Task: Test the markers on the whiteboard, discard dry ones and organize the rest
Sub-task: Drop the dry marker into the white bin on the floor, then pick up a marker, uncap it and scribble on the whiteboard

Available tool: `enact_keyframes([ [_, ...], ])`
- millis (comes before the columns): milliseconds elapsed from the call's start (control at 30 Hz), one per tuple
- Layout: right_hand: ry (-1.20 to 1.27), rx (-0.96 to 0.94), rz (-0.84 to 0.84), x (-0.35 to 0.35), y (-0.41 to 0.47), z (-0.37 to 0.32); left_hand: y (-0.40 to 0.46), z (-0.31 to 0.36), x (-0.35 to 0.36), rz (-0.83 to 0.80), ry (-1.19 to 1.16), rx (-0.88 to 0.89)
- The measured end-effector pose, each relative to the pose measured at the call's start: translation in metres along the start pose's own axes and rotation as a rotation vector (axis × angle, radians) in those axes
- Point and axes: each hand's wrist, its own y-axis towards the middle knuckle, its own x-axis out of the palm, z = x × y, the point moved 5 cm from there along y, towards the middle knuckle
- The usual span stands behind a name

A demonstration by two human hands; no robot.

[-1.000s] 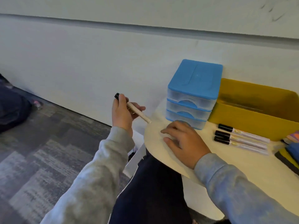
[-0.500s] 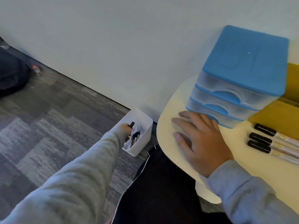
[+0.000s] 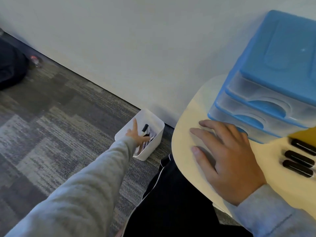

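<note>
A small white bin (image 3: 154, 141) stands on the carpet by the wall, with a black-capped marker (image 3: 144, 129) and other markers lying in it. My left hand (image 3: 136, 136) reaches down over the bin with its fingers spread straight and holds nothing. On the cream table (image 3: 184, 127), my right hand (image 3: 227, 156) lies flat with straight fingers. Three black-capped markers (image 3: 297, 158) lie side by side at the right edge of the view.
A blue three-drawer organizer (image 3: 273, 79) stands on the table against the white wall, with a yellow box (image 3: 306, 134) beside it. Grey patterned carpet (image 3: 51, 134) covers the floor. A dark bag (image 3: 12, 65) lies at far left. My dark trousers (image 3: 171, 202) fill the bottom centre.
My left hand carried a marker down from table height to the white bin and let it go; its fingers are now spread. The view tilted down. My right hand stayed on the table.
</note>
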Motion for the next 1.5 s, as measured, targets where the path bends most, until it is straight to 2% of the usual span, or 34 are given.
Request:
enact_keyframes([
  [167,0.007,0.001,0.003,0.001,0.000,0.001,0.005,0.003,0.000,-0.034,0.025,-0.056],
  [467,0.005,-0.009,0.024,0.000,0.000,0.000,-0.012,0.013,-0.009,-0.008,-0.062,0.030],
  [600,0.013,-0.004,0.044,0.001,0.000,0.000,-0.041,0.045,-0.029,-0.060,-0.289,0.082],
  [667,0.029,0.000,0.043,0.000,-0.002,-0.001,-0.061,0.071,-0.053,-0.031,-0.451,0.130],
  [767,0.038,0.002,0.040,0.000,-0.002,0.001,-0.094,0.114,-0.102,0.148,-0.618,0.292],
  [833,0.067,0.007,0.019,0.001,-0.003,0.003,-0.130,0.142,-0.128,0.300,-0.626,0.430],
  [967,0.224,0.028,-0.019,-0.008,-0.007,0.010,-0.228,0.201,-0.140,0.488,-0.541,0.796],
  [1067,0.234,-0.009,-0.004,-0.035,-0.021,0.015,-0.298,0.235,-0.127,0.606,-0.392,1.102],
  [1233,0.182,-0.005,-0.039,-0.115,-0.037,0.034,-0.369,0.295,-0.085,0.552,-0.100,1.534],
  [1367,0.098,0.089,0.043,-0.179,-0.032,0.077,-0.373,0.345,-0.049,0.430,0.156,1.606],
  [1500,0.030,0.253,-0.005,-0.207,-0.024,0.130,-0.364,0.365,-0.037,0.429,0.164,1.585],
])
